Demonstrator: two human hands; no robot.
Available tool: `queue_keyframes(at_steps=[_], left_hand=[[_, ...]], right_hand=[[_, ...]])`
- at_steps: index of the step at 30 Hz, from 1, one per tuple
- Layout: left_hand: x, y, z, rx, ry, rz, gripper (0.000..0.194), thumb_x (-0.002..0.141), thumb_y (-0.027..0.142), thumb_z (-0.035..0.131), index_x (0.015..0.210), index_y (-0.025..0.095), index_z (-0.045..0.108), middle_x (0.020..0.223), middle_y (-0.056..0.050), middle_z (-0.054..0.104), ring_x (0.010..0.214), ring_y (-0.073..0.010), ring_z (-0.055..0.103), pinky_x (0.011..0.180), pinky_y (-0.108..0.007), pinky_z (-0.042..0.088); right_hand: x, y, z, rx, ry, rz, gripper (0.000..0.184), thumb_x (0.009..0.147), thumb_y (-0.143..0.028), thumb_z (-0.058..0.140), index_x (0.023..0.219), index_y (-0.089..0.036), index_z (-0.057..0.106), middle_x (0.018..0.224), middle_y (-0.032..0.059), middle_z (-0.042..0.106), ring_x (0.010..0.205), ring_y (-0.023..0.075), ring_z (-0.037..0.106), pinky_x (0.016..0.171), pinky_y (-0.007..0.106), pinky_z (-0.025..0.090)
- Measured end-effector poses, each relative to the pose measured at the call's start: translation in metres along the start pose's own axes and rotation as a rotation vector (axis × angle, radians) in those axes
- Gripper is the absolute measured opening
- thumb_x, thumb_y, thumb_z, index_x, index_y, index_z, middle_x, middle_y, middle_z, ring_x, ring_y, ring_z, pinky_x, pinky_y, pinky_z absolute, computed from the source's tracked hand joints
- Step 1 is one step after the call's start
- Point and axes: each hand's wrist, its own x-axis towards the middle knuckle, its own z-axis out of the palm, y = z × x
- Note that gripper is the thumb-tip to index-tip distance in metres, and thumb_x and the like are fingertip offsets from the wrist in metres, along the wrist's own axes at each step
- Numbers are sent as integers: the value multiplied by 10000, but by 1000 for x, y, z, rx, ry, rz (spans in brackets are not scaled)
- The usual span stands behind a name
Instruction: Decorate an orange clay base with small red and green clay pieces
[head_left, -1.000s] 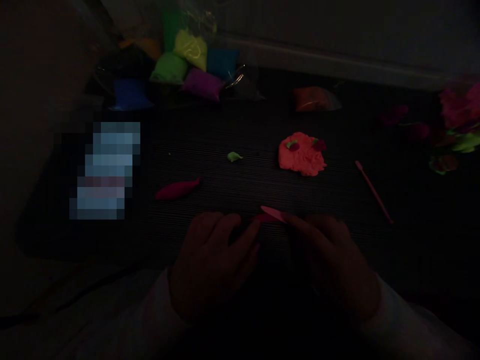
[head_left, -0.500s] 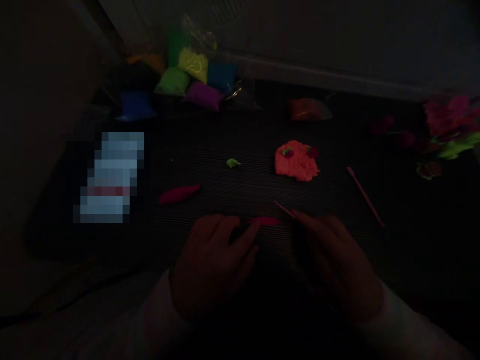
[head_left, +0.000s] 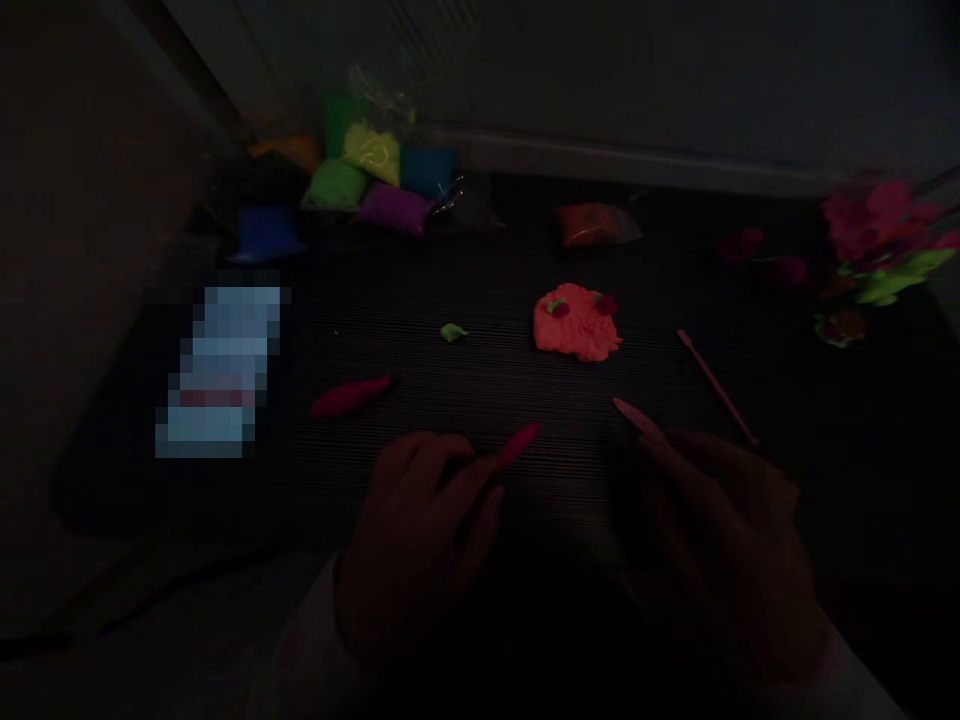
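My left hand point(head_left: 424, 535) pinches a small pink strip of clay point(head_left: 519, 444) between thumb and forefinger, its tip pointing up and right. In my right hand point(head_left: 731, 540) is a pink modelling knife point(head_left: 637, 420), its flat blade pointing up and left, apart from the clay. A larger pink clay roll point(head_left: 350, 397) with a tapered end lies left of my left hand. Beyond the hands sits a flattened orange-red lump of clay point(head_left: 576, 335) carrying two small dark red pieces with green bits. A little green clay piece point(head_left: 452, 332) rests to its left.
A second pink modelling tool point(head_left: 718, 387) lies at right. Coloured clay packets point(head_left: 335, 183) are heaped at the back left, with an orange packet point(head_left: 592, 225) farther right. A pixelated bright panel point(head_left: 225, 370) is at left. Pink and green clay shapes point(head_left: 885, 235) stand at far right. The scene is dim.
My right hand has moved right with the knife, whose blade now shows its broad side. The pink strip has been lifted and tilted up in my left fingers. The view has shifted slightly.
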Motion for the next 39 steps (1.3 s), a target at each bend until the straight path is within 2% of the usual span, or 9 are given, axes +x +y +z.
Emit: queue_keyframes(at_steps=[3,5,8,11,21,27,34,39], left_hand=[[-2,2,-2,-1,20,3,171,795,192,512,895,171,649,868,-55,583,860,-192,487,750,-356,442],[-2,3,-1,51,27,23,203,800,205,508,956,191,637,889,-55,575,867,-198,480,753,-365,438],[1,2,3,142,-13,75,308,808,241,496,1107,247,571,947,-59,557,874,-219,470,752,-404,433],[2,1,7,189,-50,94,346,811,269,486,1153,261,536,984,-65,544,877,-236,464,746,-430,429],[1,1,7,199,-48,120,348,824,270,461,1165,240,520,975,-58,533,874,-214,464,764,-398,418],[1,2,8,193,-48,105,354,827,281,464,1175,240,511,970,-57,541,871,-215,468,752,-397,419],[2,2,6,164,-62,107,331,833,281,450,1147,220,536,976,-61,548,885,-222,465,765,-401,411],[2,2,7,167,-39,106,335,827,290,468,1149,232,535,953,-52,555,860,-209,472,758,-386,413]], right_hand=[[11,-20,1,70,-85,-55,301,819,-196,463,1108,-155,538,1111,142,507,1019,280,489,793,448,400],[20,-27,5,65,-133,-68,323,834,-239,442,1128,-149,542,1158,151,506,1054,295,468,808,468,385],[32,-31,11,28,-203,-73,371,847,-279,414,1172,-140,524,1228,161,485,1067,310,451,811,481,370],[37,-30,15,-13,-249,-100,379,847,-293,412,1177,-145,526,1267,155,469,1060,306,450,817,475,357],[37,-27,12,32,-254,-190,335,852,-306,406,1146,-220,542,1254,155,467,1030,298,467,805,488,342],[38,-26,13,18,-280,-163,374,849,-298,397,1166,-145,524,1270,178,453,1063,316,450,816,489,341],[36,-28,12,3,-291,-220,341,846,-301,415,1167,-237,510,1272,144,454,1041,295,468,803,480,330],[37,-27,11,23,-284,-198,393,853,-310,400,1191,-129,488,1265,190,449,1072,306,444,828,478,329]])
